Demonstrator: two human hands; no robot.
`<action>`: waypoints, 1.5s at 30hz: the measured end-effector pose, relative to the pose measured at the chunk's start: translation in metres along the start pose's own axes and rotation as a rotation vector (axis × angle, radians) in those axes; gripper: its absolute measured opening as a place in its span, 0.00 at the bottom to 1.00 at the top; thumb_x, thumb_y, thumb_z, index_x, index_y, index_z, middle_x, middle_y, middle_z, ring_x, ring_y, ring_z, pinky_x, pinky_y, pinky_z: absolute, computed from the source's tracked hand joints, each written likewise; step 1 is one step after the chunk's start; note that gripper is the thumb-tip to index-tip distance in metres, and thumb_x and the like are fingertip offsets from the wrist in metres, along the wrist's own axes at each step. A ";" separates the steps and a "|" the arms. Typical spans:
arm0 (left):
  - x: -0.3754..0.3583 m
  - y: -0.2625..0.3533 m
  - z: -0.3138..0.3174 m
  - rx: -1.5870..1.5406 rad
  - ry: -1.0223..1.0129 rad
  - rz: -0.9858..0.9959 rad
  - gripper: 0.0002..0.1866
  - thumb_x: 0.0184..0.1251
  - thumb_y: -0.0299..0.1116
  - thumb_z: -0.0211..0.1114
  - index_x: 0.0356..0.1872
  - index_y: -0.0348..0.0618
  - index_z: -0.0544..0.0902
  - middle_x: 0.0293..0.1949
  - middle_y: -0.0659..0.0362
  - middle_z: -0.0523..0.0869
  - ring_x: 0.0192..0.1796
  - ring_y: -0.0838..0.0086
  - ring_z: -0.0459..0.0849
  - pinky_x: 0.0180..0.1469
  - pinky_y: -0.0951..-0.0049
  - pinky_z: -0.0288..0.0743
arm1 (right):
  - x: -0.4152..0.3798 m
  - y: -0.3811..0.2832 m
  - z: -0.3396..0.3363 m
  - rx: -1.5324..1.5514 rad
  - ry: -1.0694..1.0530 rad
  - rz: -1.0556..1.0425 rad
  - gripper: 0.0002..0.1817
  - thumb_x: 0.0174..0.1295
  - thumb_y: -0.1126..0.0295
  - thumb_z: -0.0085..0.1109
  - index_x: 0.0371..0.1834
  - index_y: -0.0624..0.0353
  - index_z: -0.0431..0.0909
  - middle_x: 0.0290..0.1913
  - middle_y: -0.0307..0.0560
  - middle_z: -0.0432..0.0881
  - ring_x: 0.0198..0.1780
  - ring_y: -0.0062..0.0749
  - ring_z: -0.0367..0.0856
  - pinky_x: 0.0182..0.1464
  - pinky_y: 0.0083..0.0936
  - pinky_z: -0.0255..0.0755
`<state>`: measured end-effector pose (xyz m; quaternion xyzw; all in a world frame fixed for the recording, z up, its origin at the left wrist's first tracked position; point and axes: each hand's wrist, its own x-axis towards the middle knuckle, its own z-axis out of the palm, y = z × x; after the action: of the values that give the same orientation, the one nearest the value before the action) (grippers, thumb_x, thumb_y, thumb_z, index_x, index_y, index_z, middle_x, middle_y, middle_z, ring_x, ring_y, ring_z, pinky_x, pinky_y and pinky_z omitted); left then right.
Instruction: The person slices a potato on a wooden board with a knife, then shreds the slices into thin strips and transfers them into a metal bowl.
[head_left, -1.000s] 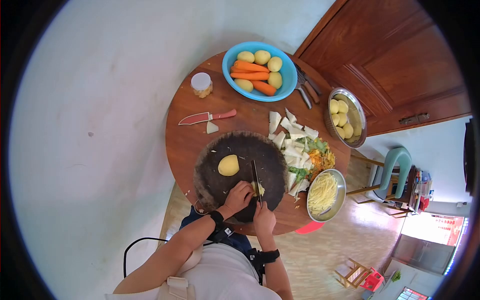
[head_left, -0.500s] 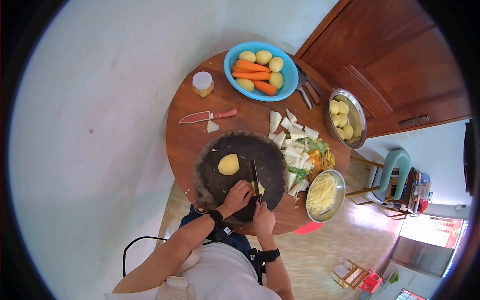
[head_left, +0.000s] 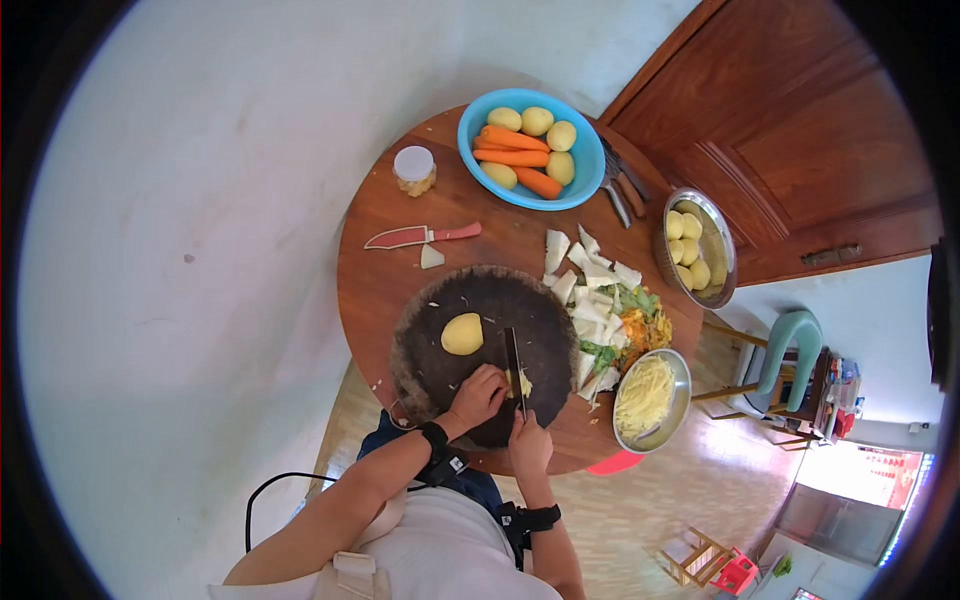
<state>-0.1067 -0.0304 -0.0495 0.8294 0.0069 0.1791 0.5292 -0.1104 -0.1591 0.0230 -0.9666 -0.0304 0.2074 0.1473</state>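
Note:
My right hand point(head_left: 530, 445) grips the handle of a kitchen knife point(head_left: 513, 358), whose dark blade stands over the round wooden chopping block point(head_left: 435, 375). Beside the blade, my left hand point(head_left: 480, 395) is closed, its curled fingers pressing on potato slices that they mostly hide. Thin cut potato point(head_left: 525, 383) lies on the blade's right side. A peeled potato half point(head_left: 462, 334) rests on the block above my left hand. Small scraps are scattered over the block.
Right of the block are vegetable peelings point(head_left: 595, 320) and a metal bowl of potato shreds point(head_left: 645, 395). Farther back stand a blue basin point(head_left: 475, 180) of potatoes and carrots, a steel bowl point(head_left: 715, 290) of potatoes, a lidded jar point(head_left: 413, 172) and a red knife point(head_left: 400, 237).
The view has shifted slightly, so the table's things appear a little lower and farther right. Both hands keep nearly the same place at the knife and potato slices.

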 end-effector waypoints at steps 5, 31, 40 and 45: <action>-0.001 0.001 0.000 0.005 -0.009 0.003 0.06 0.48 0.19 0.61 0.26 0.37 0.72 0.32 0.53 0.75 0.37 0.57 0.75 0.38 0.65 0.72 | 0.030 -0.018 0.011 0.034 0.063 0.020 0.19 0.66 0.55 0.41 0.35 0.58 0.75 0.23 0.63 0.78 0.28 0.59 0.78 0.28 0.49 0.71; -0.002 -0.002 -0.008 0.025 -0.042 0.041 0.06 0.46 0.19 0.63 0.26 0.36 0.75 0.33 0.53 0.76 0.39 0.59 0.76 0.40 0.66 0.73 | 0.027 -0.015 0.007 0.089 0.057 0.031 0.19 0.65 0.55 0.42 0.39 0.58 0.77 0.24 0.63 0.79 0.30 0.60 0.78 0.32 0.49 0.71; -0.005 -0.004 -0.008 0.044 -0.048 0.041 0.05 0.48 0.21 0.62 0.26 0.36 0.74 0.33 0.53 0.76 0.41 0.59 0.75 0.43 0.67 0.72 | 0.017 -0.008 0.002 0.186 0.100 -0.008 0.17 0.65 0.56 0.43 0.34 0.59 0.73 0.22 0.64 0.77 0.28 0.62 0.77 0.29 0.52 0.69; -0.004 -0.002 -0.007 0.048 -0.042 0.033 0.05 0.48 0.21 0.62 0.25 0.37 0.74 0.33 0.54 0.76 0.40 0.60 0.75 0.42 0.67 0.72 | -0.003 -0.006 -0.003 0.044 0.048 -0.027 0.15 0.65 0.57 0.43 0.34 0.58 0.71 0.21 0.63 0.76 0.26 0.62 0.76 0.27 0.51 0.68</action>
<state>-0.1124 -0.0239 -0.0498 0.8454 -0.0136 0.1704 0.5060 -0.1118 -0.1545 0.0290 -0.9673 -0.0354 0.1827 0.1722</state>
